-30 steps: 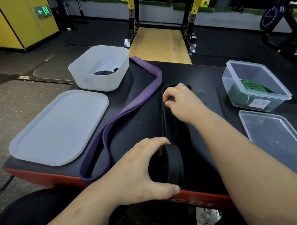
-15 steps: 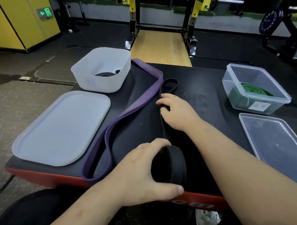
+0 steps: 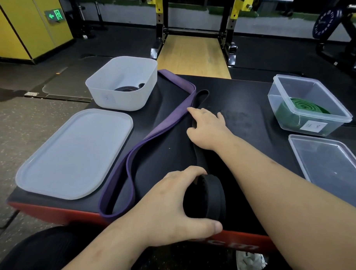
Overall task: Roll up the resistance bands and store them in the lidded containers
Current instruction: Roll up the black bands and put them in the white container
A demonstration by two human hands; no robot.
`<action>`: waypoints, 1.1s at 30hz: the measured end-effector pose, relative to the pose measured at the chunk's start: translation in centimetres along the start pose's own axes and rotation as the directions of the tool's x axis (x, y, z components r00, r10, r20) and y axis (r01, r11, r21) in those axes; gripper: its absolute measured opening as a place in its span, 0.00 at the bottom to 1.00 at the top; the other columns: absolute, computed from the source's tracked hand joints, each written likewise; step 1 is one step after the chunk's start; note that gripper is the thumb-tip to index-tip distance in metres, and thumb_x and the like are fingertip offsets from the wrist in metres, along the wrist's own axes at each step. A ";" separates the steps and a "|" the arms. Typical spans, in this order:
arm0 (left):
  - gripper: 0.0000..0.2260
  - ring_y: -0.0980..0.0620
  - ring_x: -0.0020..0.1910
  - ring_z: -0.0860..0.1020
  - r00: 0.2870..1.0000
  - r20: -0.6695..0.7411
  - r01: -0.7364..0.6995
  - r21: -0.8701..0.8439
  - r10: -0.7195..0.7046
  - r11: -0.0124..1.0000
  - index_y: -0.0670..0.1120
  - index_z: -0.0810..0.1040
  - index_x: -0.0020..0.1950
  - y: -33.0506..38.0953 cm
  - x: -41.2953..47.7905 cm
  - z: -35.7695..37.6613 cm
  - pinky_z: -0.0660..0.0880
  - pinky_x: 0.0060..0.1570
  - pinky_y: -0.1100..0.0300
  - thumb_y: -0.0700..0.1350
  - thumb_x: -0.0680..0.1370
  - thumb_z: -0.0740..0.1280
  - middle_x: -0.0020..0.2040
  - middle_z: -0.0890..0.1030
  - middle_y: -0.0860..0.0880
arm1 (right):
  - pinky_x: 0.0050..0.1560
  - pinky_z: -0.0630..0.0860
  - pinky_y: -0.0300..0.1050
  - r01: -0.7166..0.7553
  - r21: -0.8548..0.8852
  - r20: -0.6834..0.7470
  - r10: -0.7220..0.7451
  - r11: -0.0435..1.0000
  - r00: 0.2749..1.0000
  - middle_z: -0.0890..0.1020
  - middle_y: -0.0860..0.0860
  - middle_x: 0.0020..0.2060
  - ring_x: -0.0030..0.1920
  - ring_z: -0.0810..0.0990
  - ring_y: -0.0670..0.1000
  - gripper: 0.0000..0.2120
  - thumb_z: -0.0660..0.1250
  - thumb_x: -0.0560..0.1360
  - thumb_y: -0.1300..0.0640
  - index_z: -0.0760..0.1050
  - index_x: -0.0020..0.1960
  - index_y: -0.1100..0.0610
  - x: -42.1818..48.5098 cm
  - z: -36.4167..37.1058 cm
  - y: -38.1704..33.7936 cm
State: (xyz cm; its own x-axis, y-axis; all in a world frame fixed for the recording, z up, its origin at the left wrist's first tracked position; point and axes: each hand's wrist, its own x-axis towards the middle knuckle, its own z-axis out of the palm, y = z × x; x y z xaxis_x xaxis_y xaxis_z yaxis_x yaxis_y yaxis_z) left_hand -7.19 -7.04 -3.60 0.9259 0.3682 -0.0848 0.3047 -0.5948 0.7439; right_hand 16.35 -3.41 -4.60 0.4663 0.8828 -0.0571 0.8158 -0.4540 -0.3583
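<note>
The black band (image 3: 209,194) and purple band (image 3: 169,118) look matt and rubbery; the desk (image 3: 245,100) top is matt black; the white container (image 3: 122,98) is frosted plastic, the clear container (image 3: 279,110) glossy.

The grip of the left hand (image 3: 170,207) was set at the near edge of a black-topped, red-sided padded box (image 3: 245,92). Straight ahead of the grip, a pale wooden lifting platform (image 3: 193,54) was framed by a black-and-yellow steel rack (image 3: 237,11). Far to the grip's left, yellow wall panels (image 3: 21,24) and a lit green exit sign (image 3: 54,15) were seen beyond speckled grey flooring (image 3: 22,129). Far to its right, a dark blue round weight plate (image 3: 326,24) was seen. Black rubber matting (image 3: 120,40) was laid between.
</note>
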 end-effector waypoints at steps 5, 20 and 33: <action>0.38 0.84 0.59 0.55 1.000 0.006 0.007 -0.003 -0.007 1.000 0.71 0.57 0.72 -0.1 0.0 0.2 0.62 0.51 0.76 0.67 0.68 0.75 0.58 0.64 0.75 | 0.80 0.58 0.50 0.113 0.120 0.035 -0.118 0.986 0.992 0.61 0.47 0.82 0.81 0.61 0.51 0.30 0.58 0.82 0.57 0.57 0.83 0.45 -1.4 -0.2 0.5; 0.37 0.73 0.66 0.66 0.993 -0.113 -0.020 -0.042 0.015 0.999 0.74 0.60 0.70 -0.1 -0.2 0.7 0.65 0.61 0.72 0.67 0.65 0.74 0.60 0.70 0.75 | 0.74 0.67 0.44 0.197 0.214 -0.070 -0.186 0.957 0.980 0.74 0.41 0.72 0.72 0.71 0.43 0.21 0.63 0.83 0.55 0.70 0.75 0.42 -13.2 -0.3 2.5; 0.34 0.69 0.67 0.72 0.992 -0.107 -0.080 -0.083 0.071 0.993 0.70 0.68 0.72 -1.0 -0.1 0.3 0.68 0.64 0.68 0.60 0.69 0.79 0.64 0.76 0.70 | 0.75 0.66 0.44 0.179 0.434 0.275 -0.319 0.883 0.907 0.71 0.27 0.71 0.72 0.67 0.30 0.37 0.74 0.77 0.45 0.58 0.79 0.31 -19.0 -3.3 4.3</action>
State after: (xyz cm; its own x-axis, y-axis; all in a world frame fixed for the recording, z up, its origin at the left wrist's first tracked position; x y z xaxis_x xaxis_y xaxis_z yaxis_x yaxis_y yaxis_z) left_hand -7.50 -6.69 -4.54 0.9158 0.3996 0.0398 0.2100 -0.5609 0.8008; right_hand 12.14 -22.50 -1.94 0.0686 0.9786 -0.1940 0.6551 -0.1908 -0.7310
